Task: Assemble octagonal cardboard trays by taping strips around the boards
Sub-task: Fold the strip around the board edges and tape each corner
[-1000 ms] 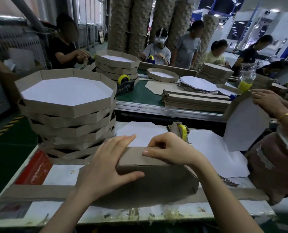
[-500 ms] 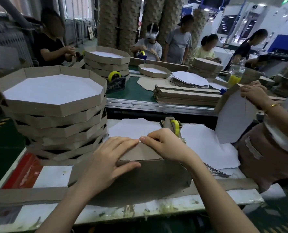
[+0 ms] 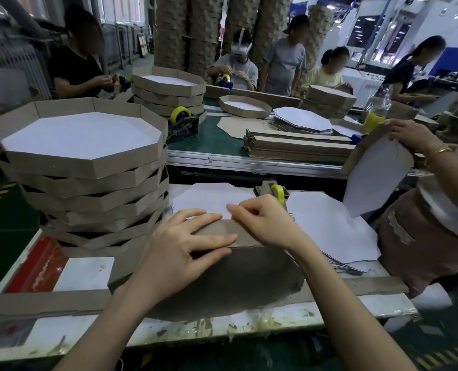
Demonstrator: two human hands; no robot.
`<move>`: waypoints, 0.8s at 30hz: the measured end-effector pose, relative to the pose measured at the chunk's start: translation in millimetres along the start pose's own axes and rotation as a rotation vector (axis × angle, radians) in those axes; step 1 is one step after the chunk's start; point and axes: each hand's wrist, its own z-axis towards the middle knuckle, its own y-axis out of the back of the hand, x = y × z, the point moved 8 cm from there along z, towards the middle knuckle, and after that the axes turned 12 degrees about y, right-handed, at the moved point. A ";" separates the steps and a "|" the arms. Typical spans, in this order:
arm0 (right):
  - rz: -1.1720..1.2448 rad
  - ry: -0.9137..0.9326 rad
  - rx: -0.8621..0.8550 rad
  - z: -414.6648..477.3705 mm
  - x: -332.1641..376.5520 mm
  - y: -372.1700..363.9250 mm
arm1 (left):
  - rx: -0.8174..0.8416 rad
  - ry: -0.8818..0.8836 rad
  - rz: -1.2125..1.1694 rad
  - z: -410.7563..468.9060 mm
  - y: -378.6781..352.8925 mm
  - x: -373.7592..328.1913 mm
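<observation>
Station note: the half-built tray sits at the near middle of the bench, propped up with its brown underside facing the worker. The strip runs along the tray's upper edge, a lighter brown band above the darker face. The left hand lies on the upper left part of the tray. Its fingers are straight and spread, pressing flat across the strip and the face just below it, and they grasp nothing. The right hand is at the tray's upper right, close beside the left. Its fingers are curled over the top edge of the strip and pinch it there, and the thumb is hidden behind the card. Just behind the tray stands a tape dispenser with a yellow roll. White boards lie flat behind the tray and to its right. Left of the tray, and near it, rises a stack of finished trays, the top one showing its white inside. In front of the tray a loose strip lies along the bench's near edge and passes under the tray. Right of the tray and further back, a neighbour's hand holds another white board upright. Well behind the tray, a second bench with a green top carries a bundle of strips, and several people work beyond it.
</observation>
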 end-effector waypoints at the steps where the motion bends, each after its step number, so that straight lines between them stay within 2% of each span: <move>1: 0.039 -0.038 -0.130 1.6 -11.1 9.5 | 0.020 0.036 -0.018 2.5 0.5 0.0; 3: 0.187 -0.194 -0.421 -0.1 -49.7 30.6 | 0.060 0.104 -0.019 8.6 -0.1 -0.5; 5: 0.287 -0.414 -0.540 -6.3 -100.6 39.1 | 0.084 0.131 0.036 14.6 -3.5 -3.3; 9: 0.241 -0.798 -0.385 -24.7 -201.6 33.7 | 0.089 0.130 0.029 21.6 -8.3 -10.5; 11: 0.251 -0.915 -0.304 -32.6 -234.0 28.2 | 0.078 0.118 -0.012 26.9 -9.6 -13.7; 15: 0.109 -0.988 -0.152 -33.6 -272.6 26.8 | 0.057 0.148 -0.043 42.3 -14.0 -10.4; 20: 0.069 -1.031 -0.002 -26.8 -314.5 15.6 | 0.050 0.171 -0.057 57.7 -21.2 -0.8; 24: 0.145 -1.058 -0.042 -23.3 -344.1 4.3 | 0.064 0.191 -0.023 70.2 -29.7 1.0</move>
